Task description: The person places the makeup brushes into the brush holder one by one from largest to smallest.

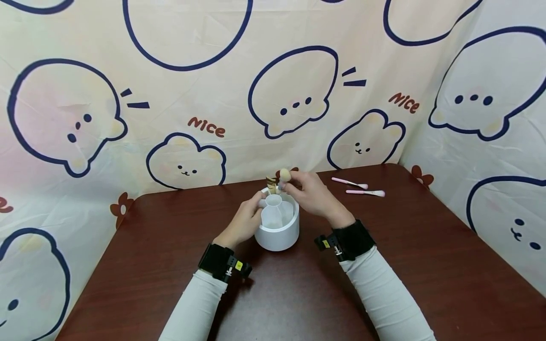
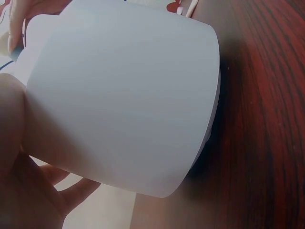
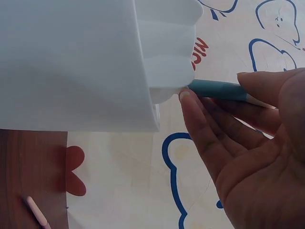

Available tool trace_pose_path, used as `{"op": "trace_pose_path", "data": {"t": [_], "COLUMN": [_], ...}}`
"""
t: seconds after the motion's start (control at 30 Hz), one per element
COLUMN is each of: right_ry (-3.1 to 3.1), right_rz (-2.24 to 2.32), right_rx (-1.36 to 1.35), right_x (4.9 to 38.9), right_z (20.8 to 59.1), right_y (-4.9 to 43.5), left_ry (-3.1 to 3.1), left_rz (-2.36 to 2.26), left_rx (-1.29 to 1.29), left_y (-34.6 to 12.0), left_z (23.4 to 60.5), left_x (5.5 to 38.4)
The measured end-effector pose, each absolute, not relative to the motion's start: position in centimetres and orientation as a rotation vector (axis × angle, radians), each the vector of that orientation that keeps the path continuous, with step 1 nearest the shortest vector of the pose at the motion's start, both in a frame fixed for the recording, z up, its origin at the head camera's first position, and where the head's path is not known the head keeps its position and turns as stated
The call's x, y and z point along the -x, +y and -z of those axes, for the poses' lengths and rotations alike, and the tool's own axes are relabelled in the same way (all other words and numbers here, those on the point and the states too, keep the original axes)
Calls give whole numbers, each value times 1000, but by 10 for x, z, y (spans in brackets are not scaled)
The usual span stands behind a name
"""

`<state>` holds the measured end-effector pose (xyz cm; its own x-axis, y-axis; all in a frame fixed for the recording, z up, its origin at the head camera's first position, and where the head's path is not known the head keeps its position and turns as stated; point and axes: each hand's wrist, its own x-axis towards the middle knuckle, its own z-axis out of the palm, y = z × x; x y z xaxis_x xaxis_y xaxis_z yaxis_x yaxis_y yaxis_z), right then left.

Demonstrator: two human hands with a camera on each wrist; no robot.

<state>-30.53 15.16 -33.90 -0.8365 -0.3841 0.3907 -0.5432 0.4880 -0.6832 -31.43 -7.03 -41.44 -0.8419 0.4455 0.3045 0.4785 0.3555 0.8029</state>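
Observation:
A white round organizer with an inner divided insert stands upright on the table. My left hand grips its left side near the rim; in the left wrist view the thumb and fingers lie around the white wall. Over the organizer's far right rim, my right hand pinches a makeup brush with pale, fluffy bristles. Its blue handle shows between thumb and fingers, one end right at the insert's edge. A gold-coloured item sticks up at the organizer's back.
Two pink-handled brushes lie on the brown table, right of the organizer. Behind the table's far edge hangs a cartoon-printed cloth, which continues along both sides.

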Motion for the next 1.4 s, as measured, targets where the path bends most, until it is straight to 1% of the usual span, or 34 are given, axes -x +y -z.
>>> {"op": "trace_pose_path", "data": {"t": [0.2, 0.43, 0.7, 0.97, 1.17, 1.3, 1.4], "right_ry": [-2560, -2616, -2521, -2481, -2656, -2858, -2967], "right_rz": [-1216, -1183, -1149, -1100, -1028, -970, -942], "right_rx": [-755, -634, -494, -312, -100, 42, 88], "right_x": [307, 305, 304, 308, 321, 336, 346], "right_z": [336, 329, 319, 319, 340, 369, 392], "right_y": [157, 169, 213, 256, 288, 308, 320], "left_ry": [-2543, -2535, -2569, -2577, -2579, -2575, -2582], "left_rz": [1510, 1505, 1509, 1508, 1511, 1513, 1524], "left_rx": [874, 882, 865, 853, 860, 868, 870], "left_y": [-70, -71, -71, -73, -74, -73, -71], "left_z": [414, 416, 417, 417, 416, 415, 415], "left_x": [314, 314, 315, 317, 318, 318, 317]}}
